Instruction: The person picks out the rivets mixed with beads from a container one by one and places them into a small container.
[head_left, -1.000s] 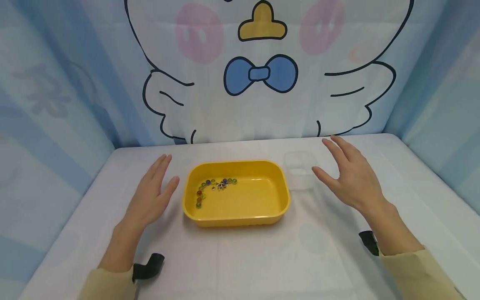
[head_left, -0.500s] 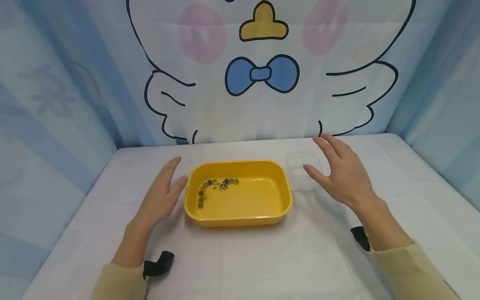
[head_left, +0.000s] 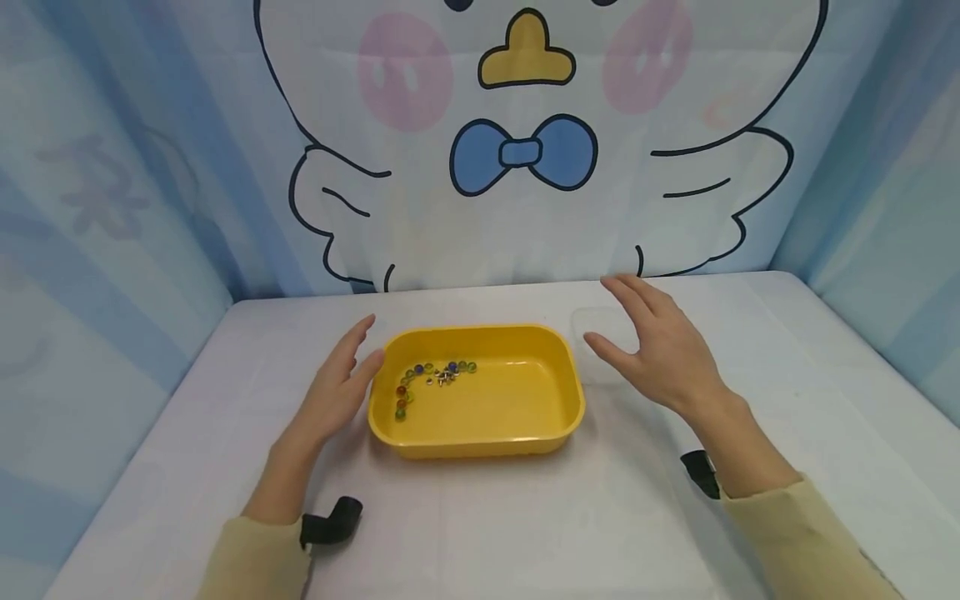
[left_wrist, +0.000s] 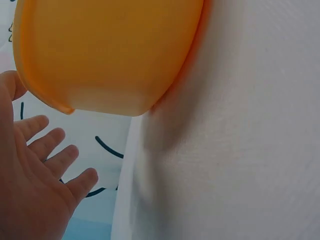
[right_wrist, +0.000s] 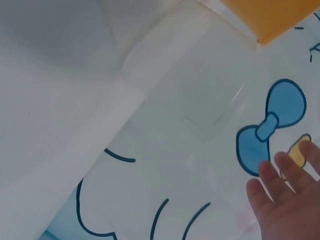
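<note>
A shallow yellow tray (head_left: 480, 425) stands on the white-covered table. Along its left and back inside edge lie several small glass beads (head_left: 401, 404), green, blue and amber, with a cluster of tiny silvery pieces (head_left: 446, 377) near them. My left hand (head_left: 333, 396) is beside the tray's left wall, fingers extended and thumb near the rim; the left wrist view has the thumb overlapping the rim. To the tray's right, my right hand (head_left: 663, 358) hovers with fingers spread and thumb pointing inward, holding nothing. Partly behind it is a clear plastic box (head_left: 592, 321), faint against the cloth.
A backdrop printed with a cartoon bird and a blue bow tie (head_left: 521, 154) rises behind the table's far edge. Pale blue curtains (head_left: 97, 275) flank both sides. Black wrist mounts (head_left: 333, 521) stick out inward from both sleeves.
Both hands have moved inward toward the tray, the left to the right and the right to the left. The tray and beads stay where they were.
</note>
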